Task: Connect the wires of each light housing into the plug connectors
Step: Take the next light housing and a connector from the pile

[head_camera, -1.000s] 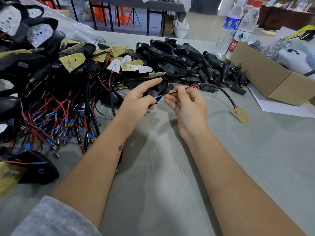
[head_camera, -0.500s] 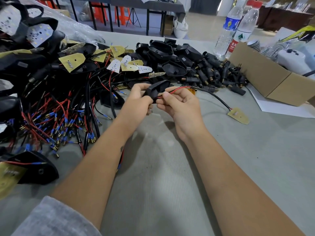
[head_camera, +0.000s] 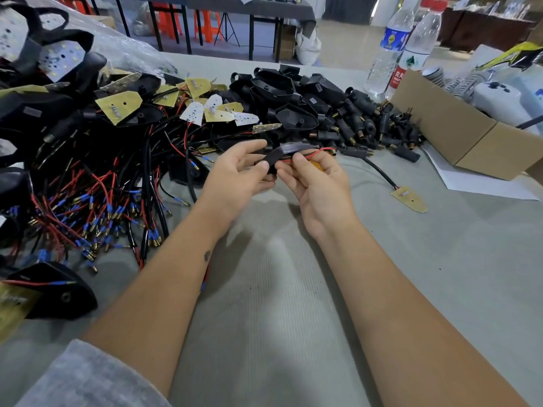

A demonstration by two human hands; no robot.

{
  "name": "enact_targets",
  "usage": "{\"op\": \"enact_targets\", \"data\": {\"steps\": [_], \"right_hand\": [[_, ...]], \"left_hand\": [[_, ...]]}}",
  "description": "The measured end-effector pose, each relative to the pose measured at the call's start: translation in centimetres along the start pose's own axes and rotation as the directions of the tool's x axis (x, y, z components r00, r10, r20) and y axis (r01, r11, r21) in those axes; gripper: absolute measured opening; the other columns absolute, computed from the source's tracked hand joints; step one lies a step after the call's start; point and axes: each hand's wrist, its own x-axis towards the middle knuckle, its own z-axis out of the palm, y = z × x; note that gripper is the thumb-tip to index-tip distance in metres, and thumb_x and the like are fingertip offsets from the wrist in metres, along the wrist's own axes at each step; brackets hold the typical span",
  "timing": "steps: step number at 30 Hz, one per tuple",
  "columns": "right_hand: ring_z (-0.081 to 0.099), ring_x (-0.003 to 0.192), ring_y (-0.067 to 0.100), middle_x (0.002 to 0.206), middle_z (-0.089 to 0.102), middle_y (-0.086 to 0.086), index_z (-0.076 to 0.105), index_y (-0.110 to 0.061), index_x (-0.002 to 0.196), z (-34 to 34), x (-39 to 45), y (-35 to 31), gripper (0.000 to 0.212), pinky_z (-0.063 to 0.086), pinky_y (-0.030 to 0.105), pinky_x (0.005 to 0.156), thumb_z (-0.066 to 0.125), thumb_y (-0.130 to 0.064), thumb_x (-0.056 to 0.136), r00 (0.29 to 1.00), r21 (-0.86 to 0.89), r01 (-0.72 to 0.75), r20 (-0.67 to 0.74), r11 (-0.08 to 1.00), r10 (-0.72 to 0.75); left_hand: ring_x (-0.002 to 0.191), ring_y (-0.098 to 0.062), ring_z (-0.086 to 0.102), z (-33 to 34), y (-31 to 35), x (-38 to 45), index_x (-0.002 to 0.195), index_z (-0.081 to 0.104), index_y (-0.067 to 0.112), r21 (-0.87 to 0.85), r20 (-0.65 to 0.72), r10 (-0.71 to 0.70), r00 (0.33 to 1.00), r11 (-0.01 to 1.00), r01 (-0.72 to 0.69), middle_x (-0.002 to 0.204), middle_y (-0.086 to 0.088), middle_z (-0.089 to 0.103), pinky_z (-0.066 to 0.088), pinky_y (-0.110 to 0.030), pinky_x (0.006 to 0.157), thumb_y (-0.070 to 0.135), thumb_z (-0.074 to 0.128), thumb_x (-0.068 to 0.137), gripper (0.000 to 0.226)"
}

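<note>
Head view, frame centre: my left hand (head_camera: pixel 235 174) grips a black housing (head_camera: pixel 289 151), right hand (head_camera: pixel 316 183) pinches its red wire (head_camera: pixel 318 152); next, I judge, a plug connector.

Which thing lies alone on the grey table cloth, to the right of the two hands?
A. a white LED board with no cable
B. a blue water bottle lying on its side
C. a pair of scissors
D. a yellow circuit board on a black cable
D: the yellow circuit board lies flat on the table, joined to a black cable that runs back toward the right hand; the water bottles stand upright farther back.
</note>
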Motion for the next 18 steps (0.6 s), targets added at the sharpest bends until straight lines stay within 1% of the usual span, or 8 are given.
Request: {"op": "enact_targets", "data": {"steps": [3, 6, 9, 10, 12, 14, 16, 18], "right_hand": [[0.069, 0.066, 0.014, 0.075, 0.069, 0.010, 0.059, -0.004, 0.086, 0.18, -0.05, 0.28, 0.013, 0.058, 0.022, 0.068, 0.057, 0.006, 0.093, 1.000, -0.085, -0.015, 0.023, 0.996, 0.017], [0.064, 0.064, 0.012, 0.074, 0.066, 0.008, 0.064, -0.005, 0.085, 0.32, -0.07, 0.31, 0.012, 0.055, 0.020, 0.065, 0.062, 0.007, 0.089, 0.999, -0.169, 0.001, 0.048, 0.986, 0.007], [0.064, 0.060, 0.010, 0.069, 0.068, 0.005, 0.065, -0.004, 0.087, 0.42, -0.10, 0.12, 0.011, 0.054, 0.019, 0.060, 0.061, 0.006, 0.089, 0.997, -0.130, -0.017, 0.073, 0.991, 0.027], [0.064, 0.059, 0.010, 0.069, 0.069, 0.004, 0.065, -0.004, 0.087, 0.42, -0.14, 0.04, 0.011, 0.054, 0.019, 0.059, 0.061, 0.005, 0.089, 0.996, -0.107, -0.033, 0.084, 0.994, 0.042], [0.065, 0.058, 0.009, 0.071, 0.071, 0.004, 0.066, -0.007, 0.087, 0.46, -0.24, -0.11, 0.011, 0.054, 0.019, 0.058, 0.061, 0.002, 0.090, 0.992, -0.081, -0.067, 0.104, 0.994, 0.076], [0.065, 0.058, 0.009, 0.072, 0.071, 0.003, 0.067, -0.010, 0.085, 0.50, -0.30, -0.24, 0.011, 0.054, 0.020, 0.057, 0.063, -0.001, 0.089, 0.990, -0.081, -0.088, 0.104, 0.993, 0.096], [0.064, 0.058, 0.009, 0.073, 0.071, 0.003, 0.067, -0.012, 0.083, 0.50, -0.29, -0.30, 0.011, 0.054, 0.020, 0.058, 0.064, -0.003, 0.089, 0.989, -0.083, -0.099, 0.100, 0.992, 0.108], [0.063, 0.059, 0.009, 0.073, 0.070, 0.002, 0.068, -0.011, 0.085, 0.52, -0.24, -0.32, 0.009, 0.053, 0.019, 0.060, 0.064, -0.005, 0.089, 0.987, -0.093, -0.109, 0.107, 0.990, 0.119]], "left_hand": [[0.083, -0.010, 0.071, 0.00, 0.04, -0.01, 0.132, 0.050, 0.007, -0.131, -0.045, -0.010, 0.999, 0.991, 0.004, 0.100, -0.006, 0.067, 0.057, -0.022, 0.077, -0.003, 0.058, 0.093, 0.041], [0.085, -0.015, 0.071, 0.00, 0.27, 0.13, 0.133, 0.047, 0.004, -0.288, -0.098, -0.073, 0.993, 0.957, 0.042, 0.097, -0.008, 0.068, 0.057, -0.022, 0.077, -0.004, 0.063, 0.089, 0.048], [0.079, -0.015, 0.073, -0.19, 0.34, 0.35, 0.131, 0.044, 0.003, -0.518, -0.073, -0.139, 0.988, 0.852, 0.082, 0.081, -0.005, 0.074, 0.058, -0.024, 0.073, -0.006, 0.064, 0.087, 0.049], [0.079, -0.016, 0.073, -0.32, 0.33, 0.43, 0.129, 0.046, 0.002, -0.558, -0.051, -0.141, 0.989, 0.825, 0.089, 0.081, -0.006, 0.074, 0.058, -0.024, 0.073, -0.005, 0.063, 0.087, 0.046], [0.084, -0.017, 0.071, -0.48, 0.30, 0.46, 0.125, 0.053, -0.002, -0.545, 0.027, -0.110, 0.994, 0.832, 0.107, 0.092, -0.010, 0.074, 0.057, -0.025, 0.079, -0.001, 0.059, 0.090, 0.036], [0.087, -0.016, 0.068, -0.42, 0.18, 0.30, 0.118, 0.061, -0.002, -0.449, 0.120, -0.073, 0.990, 0.886, 0.120, 0.100, -0.011, 0.072, 0.055, -0.027, 0.085, 0.006, 0.053, 0.096, 0.025], [0.082, -0.012, 0.064, -0.22, 0.08, 0.10, 0.111, 0.066, 0.008, -0.380, 0.183, -0.070, 0.981, 0.915, 0.136, 0.094, -0.004, 0.071, 0.053, -0.029, 0.085, 0.016, 0.050, 0.100, 0.021], [0.084, -0.011, 0.060, -0.11, 0.06, 0.02, 0.117, 0.065, 0.022, -0.334, 0.216, -0.062, 0.974, 0.933, 0.133, 0.094, 0.002, 0.069, 0.051, -0.031, 0.088, 0.022, 0.048, 0.101, 0.024]]}}
